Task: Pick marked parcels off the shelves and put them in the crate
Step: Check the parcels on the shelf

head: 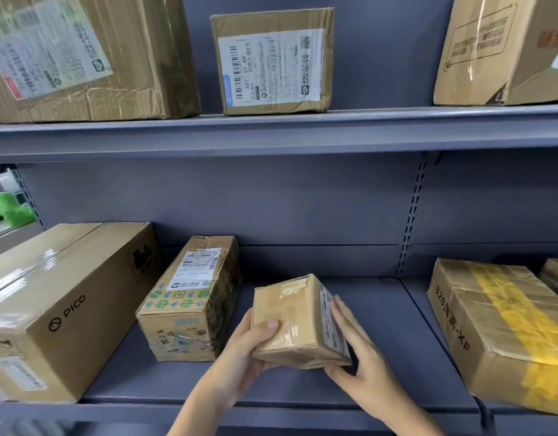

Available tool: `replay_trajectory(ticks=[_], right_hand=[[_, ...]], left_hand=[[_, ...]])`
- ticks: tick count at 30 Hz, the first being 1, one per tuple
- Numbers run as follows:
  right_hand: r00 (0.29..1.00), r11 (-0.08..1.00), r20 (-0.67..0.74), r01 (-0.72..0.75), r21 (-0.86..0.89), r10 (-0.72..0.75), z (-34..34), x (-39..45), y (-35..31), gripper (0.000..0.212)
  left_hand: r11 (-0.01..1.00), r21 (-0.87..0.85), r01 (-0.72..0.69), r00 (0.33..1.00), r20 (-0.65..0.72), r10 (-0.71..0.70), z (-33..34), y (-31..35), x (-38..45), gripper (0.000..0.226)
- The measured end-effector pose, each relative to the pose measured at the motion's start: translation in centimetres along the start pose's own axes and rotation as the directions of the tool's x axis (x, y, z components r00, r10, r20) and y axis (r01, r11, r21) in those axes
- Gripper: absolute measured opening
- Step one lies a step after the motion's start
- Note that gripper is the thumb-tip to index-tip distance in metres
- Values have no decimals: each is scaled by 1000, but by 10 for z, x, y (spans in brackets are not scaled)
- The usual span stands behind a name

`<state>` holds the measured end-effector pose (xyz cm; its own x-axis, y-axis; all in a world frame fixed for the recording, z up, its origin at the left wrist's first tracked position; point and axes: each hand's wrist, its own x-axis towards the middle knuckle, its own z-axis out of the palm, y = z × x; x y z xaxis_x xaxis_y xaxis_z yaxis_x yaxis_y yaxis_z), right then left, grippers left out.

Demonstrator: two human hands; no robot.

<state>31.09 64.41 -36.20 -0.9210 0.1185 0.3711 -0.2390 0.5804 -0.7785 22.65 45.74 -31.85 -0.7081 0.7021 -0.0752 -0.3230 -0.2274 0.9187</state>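
Observation:
A small brown taped parcel [298, 319] sits tilted over the lower shelf [381, 309], with a white label on its right face. My left hand [243, 350] grips its left front corner, thumb on top. My right hand [362, 354] presses flat against the labelled right side, fingers under the front corner. Both hands hold the parcel. No crate is in view.
On the lower shelf stand a large PICO carton [54, 313], a labelled box with green print [192, 300] just left of my hands, and a yellow-taped box [504, 335] at right. The upper shelf [277, 130] carries three more cartons, among them a labelled box [271, 61].

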Motion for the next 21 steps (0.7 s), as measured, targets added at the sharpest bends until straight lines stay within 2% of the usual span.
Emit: replay_trajectory(ticks=[4,7,10,12,15,17,21], right_hand=[[999,995,-32,-26,95,29,-9,0,-1,92],[999,1000,-35,-23,1,23,-16,2,-1,89],[999,995,2,36,-95,-36,-17,3,1,97],[997,979,6,77,-189,-77,-16,5,-1,93],[993,948,-25,99,-302,-112,-12,6,-7,72],[989,943,-50,119,-312,-141,-10,6,-9,67],[972,943,-96,179,-282,-213,-4,9,-9,77]], left_hand=[[998,-31,-45,998,-45,44,-3,-3,-2,85],[996,-66,-63,998,-34,60,-7,-4,-2,76],[996,-71,-47,999,16,48,-10,-5,-4,61],[999,-28,-44,999,-7,44,-12,-8,-5,76],[996,15,-85,996,-20,85,-14,-12,-6,107],[992,62,-112,993,-18,113,-13,-13,-6,107],[981,99,-165,985,-22,168,-10,-16,-3,112]])
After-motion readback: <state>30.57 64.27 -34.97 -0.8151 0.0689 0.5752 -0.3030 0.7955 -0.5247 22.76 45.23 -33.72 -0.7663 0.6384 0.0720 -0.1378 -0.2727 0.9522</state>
